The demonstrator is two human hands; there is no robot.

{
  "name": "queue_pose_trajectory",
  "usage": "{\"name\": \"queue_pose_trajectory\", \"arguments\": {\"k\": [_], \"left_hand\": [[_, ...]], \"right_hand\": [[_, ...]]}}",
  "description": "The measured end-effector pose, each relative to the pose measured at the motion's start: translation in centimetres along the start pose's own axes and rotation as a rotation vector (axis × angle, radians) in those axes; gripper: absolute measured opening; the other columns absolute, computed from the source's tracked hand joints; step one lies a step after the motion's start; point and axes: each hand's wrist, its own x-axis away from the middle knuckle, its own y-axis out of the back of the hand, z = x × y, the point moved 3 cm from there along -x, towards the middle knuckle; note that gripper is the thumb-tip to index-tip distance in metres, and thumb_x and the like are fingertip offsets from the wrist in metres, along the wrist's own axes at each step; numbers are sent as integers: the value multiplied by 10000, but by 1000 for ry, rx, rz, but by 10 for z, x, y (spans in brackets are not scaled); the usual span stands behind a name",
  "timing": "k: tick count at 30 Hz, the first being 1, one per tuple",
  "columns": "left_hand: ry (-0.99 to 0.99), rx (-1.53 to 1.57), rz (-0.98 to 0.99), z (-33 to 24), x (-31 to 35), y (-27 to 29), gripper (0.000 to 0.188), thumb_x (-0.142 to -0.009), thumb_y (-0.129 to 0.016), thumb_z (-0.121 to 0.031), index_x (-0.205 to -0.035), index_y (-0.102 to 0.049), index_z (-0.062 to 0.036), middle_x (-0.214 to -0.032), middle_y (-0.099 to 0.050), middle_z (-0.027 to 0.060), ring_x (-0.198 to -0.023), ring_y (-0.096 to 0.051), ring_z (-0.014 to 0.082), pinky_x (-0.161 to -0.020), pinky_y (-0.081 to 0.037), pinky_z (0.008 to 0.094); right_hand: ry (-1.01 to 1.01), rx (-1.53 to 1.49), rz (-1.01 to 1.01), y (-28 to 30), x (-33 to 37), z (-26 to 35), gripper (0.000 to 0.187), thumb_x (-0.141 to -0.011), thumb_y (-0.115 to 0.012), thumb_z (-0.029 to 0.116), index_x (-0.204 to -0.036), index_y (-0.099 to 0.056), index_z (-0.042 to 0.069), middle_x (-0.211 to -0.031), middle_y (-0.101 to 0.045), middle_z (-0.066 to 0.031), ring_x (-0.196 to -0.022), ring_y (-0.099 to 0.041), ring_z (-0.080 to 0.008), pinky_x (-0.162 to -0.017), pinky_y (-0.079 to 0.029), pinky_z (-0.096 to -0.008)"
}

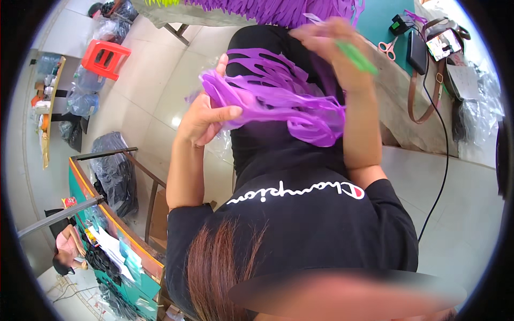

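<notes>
My left hand [206,115] is closed on one end of a bundle of thin purple strips [316,119], thumb on top. The rest of the strips drape over my lap toward my right forearm. To the right, my right hand [334,45] is raised near the table edge and smeared by motion. Its fingers are wrapped round a slim green-handled tool [356,56], with a pale tip showing past the fingers; the exact kind is unclear. Clear plastic film [225,142] hangs beneath the left hand.
Purple fringe [267,9] covers the table ahead. At the right lie scissors [386,49], a black flat device [416,52], a lit phone [444,45], a brown strap [415,101] and a black cable [444,144]. A red stool [104,59] stands left; a co-worker [68,246] sits at a green table [142,286].
</notes>
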Motion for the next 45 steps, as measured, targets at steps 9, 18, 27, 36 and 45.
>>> {"name": "queue_pose_trajectory", "arguments": {"k": [9,18,27,36,45], "left_hand": [[-197,-71,-203,-7,9,-16,1148,-703,-768,31,-1463,91,-27,-1077,-618,131,-1009,-614,228,-922,-463,352],[-281,-117,-193,-10,11,-27,1086,-730,-756,9,-1457,51,13,-1023,-656,127,-971,-631,201,-920,-463,331],[-282,-116,-202,-10,10,-28,1091,-731,-754,10,-1448,68,29,-1015,-664,126,-956,-639,194,-901,-475,332],[-310,-216,-216,-11,13,-29,1086,-711,-783,-30,-1446,13,52,-988,-674,116,-942,-636,180,-873,-474,297],[-2,150,1140,-12,36,-38,332,-657,-803,-30,-944,-659,52,-855,-669,122,-713,-650,200,-658,-509,314]], "right_hand": [[314,-35,260,-68,46,-1,377,-979,-474,255,-1171,-579,-52,-865,-606,-106,-752,-554,-138,-718,-463,-261],[87,-368,196,-84,59,-14,209,-986,-462,190,-955,-529,-5,-900,-587,-121,-814,-593,-152,-717,-490,-284],[60,-385,183,-83,59,-16,207,-990,-451,184,-960,-526,-6,-907,-594,-121,-816,-604,-157,-730,-497,-289],[573,365,44,-79,50,5,22,-827,-610,-22,-815,-627,-26,-775,-618,-141,-718,-622,-254,-615,-488,-302],[180,-92,-434,8,-27,-54,206,-956,-531,170,-946,-599,-25,-783,-621,-81,-686,-600,-156,-657,-496,-268]]}}
